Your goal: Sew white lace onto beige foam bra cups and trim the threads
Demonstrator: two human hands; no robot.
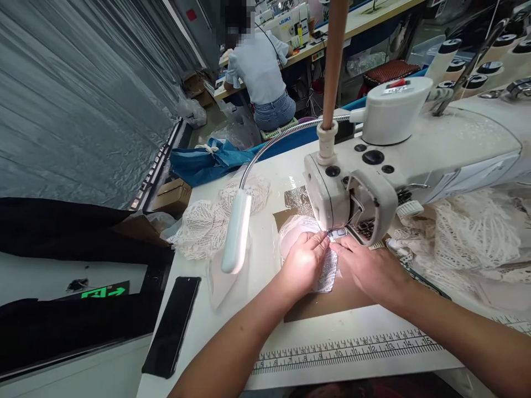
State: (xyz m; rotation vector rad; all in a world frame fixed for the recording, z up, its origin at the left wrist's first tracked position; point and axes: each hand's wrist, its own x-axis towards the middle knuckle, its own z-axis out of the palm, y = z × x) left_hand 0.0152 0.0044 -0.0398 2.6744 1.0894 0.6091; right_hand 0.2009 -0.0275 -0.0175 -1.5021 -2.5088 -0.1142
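Note:
A white lace piece (327,276) with a smooth pale pink, rounded part lies under the head of a white sewing machine (326,193). My left hand (305,260) presses it from the left, fingers closed together on the cloth close to the needle area. From the other side my right hand (373,273) pinches the edge of the lace piece, its fingertips almost meeting those of the left. The fingertips partly cover the seam and the presser foot. Beneath the lace lies a brown sheet (344,301) on the table.
A bendy-neck lamp (236,232) hangs left of the hands. Cream lace bundles (203,226) lie at the left, more lace (477,232) at the right. A black phone (172,326) and a printed ruler strip (352,354) lie nearer. Another person (261,72) sits beyond.

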